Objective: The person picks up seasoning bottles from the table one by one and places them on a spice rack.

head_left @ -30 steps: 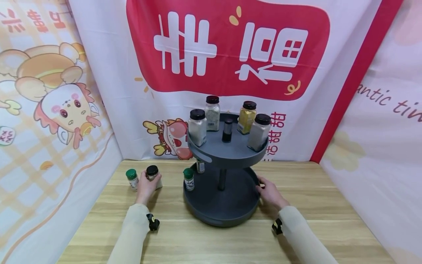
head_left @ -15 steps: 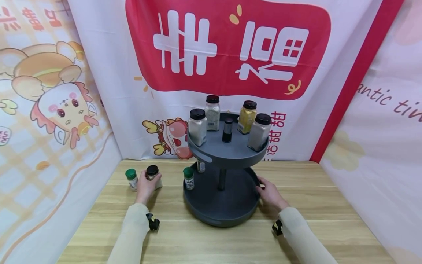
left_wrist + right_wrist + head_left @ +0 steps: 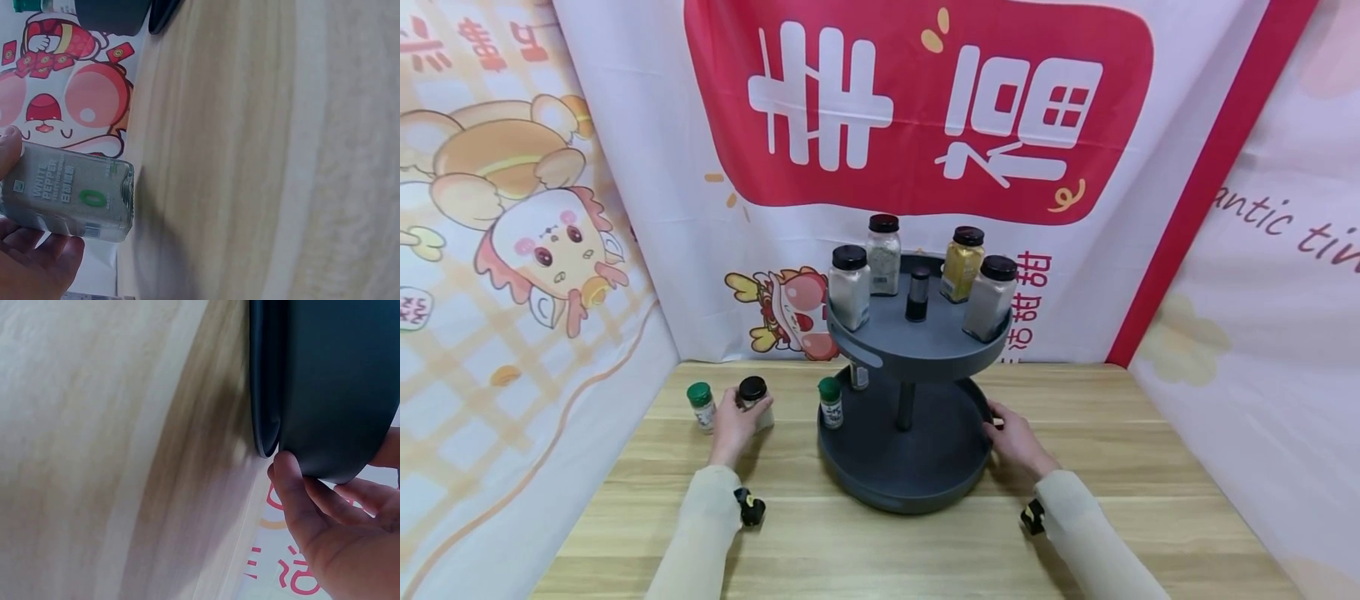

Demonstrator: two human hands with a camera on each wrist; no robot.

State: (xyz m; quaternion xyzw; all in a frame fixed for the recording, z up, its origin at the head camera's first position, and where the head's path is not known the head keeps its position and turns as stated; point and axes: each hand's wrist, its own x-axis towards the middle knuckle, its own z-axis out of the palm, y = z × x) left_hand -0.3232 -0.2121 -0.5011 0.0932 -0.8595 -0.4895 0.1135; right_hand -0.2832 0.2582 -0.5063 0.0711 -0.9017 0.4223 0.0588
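My left hand point(image 3: 731, 429) grips a square glass spice jar point(image 3: 69, 194) with a black cap and a WHITE PEPPER label. The jar's base is close over the wooden table in the left wrist view. A smaller green-capped shaker point(image 3: 702, 408) stands just left of that hand. My right hand point(image 3: 1017, 440) holds the right side of a dark grey two-tier round rack point(image 3: 891, 503) by its lower tier. Seen from the right wrist, fingertips point(image 3: 287, 465) touch the lower part of the tier's outer wall point(image 3: 331, 381), with another digit near its far edge.
On the upper tier stand several black-capped jars, one of them yellow point(image 3: 962, 271), around a small dark-topped post point(image 3: 917, 296). The lower tier holds a green-capped shaker point(image 3: 831, 408) and a partly hidden one point(image 3: 859, 377) behind. Printed cloth point(image 3: 662, 167) hangs around the table point(image 3: 805, 550).
My left hand and the white pepper jar have shifted slightly right, a little away from the green-capped shaker. The right hand keeps its place on the rack.
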